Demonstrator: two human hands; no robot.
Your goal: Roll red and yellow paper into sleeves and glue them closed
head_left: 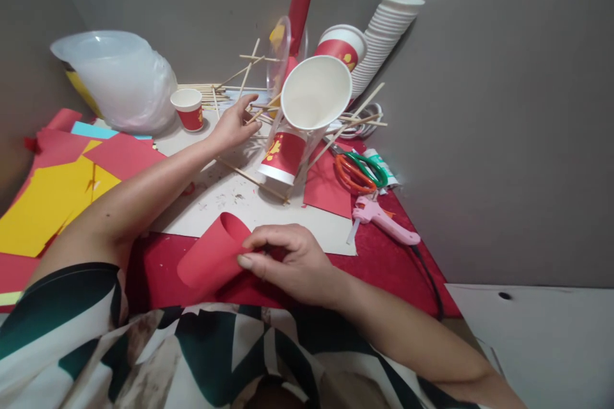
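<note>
Near the front edge, my right hand point(300, 262) pinches a rolled tube of red paper point(208, 255) between thumb and fingers. The tube lies tilted, its open end facing up and right. Farther off, my left hand point(235, 126) grips a thin wooden stick point(263, 114) of a model built from sticks and paper cups. On this model, a large white-mouthed cup point(316, 92) faces me. Below it hangs a red-banded cup point(284, 154), and another cup point(341, 46) sits behind. A red paper roll point(301, 9) stands upright behind the model, next to clear plastic discs point(279, 54).
A tall stack of white cups point(388, 35) leans at the back right. Scissors point(359, 169) and a pink glue gun point(386, 220) with a cord lie at right. Left are red and yellow paper sheets point(52, 188), a plastic bag point(125, 80) and a single cup point(188, 110).
</note>
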